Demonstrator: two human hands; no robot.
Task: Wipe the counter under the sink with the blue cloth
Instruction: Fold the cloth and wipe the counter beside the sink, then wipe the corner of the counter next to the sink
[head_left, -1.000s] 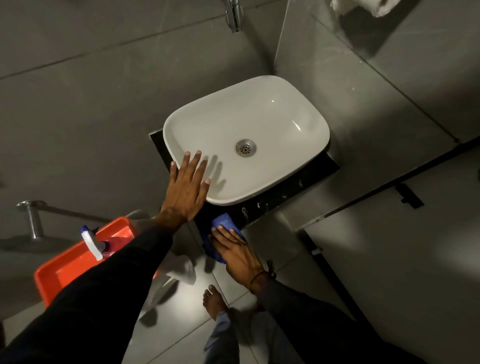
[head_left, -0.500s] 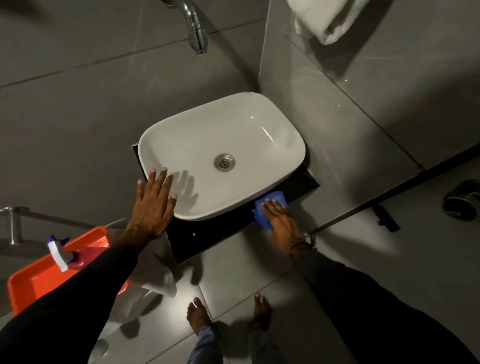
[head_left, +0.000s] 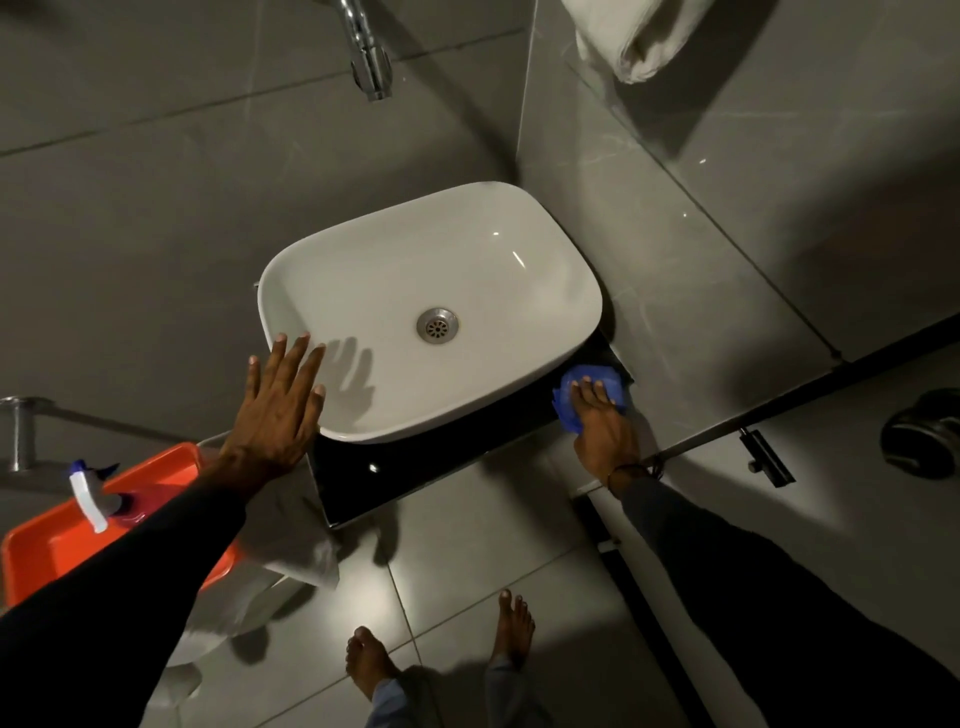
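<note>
A white vessel sink (head_left: 363, 291) stands on a small glossy black counter (head_left: 415, 467). My left hand (head_left: 275, 410) lies flat with spread fingers on the sink's near-left rim. My right hand (head_left: 602, 426) presses the blue cloth (head_left: 613, 387) onto the counter's right end, beside the sink's right corner and close to the side wall. Most of the cloth is under my fingers; its far edge shows.
A chrome tap (head_left: 366, 52) juts out above the sink. An orange tray (head_left: 57, 540) with a spray bottle (head_left: 91, 496) sits at the left, white cloth (head_left: 291, 545) below it. A glass partition rail (head_left: 727, 431) runs on the right. My bare feet (head_left: 369, 660) stand on grey tiles.
My right hand has slid the blue cloth rightward along the counter, from the front middle to the right end. My left hand has stayed on the sink's rim.
</note>
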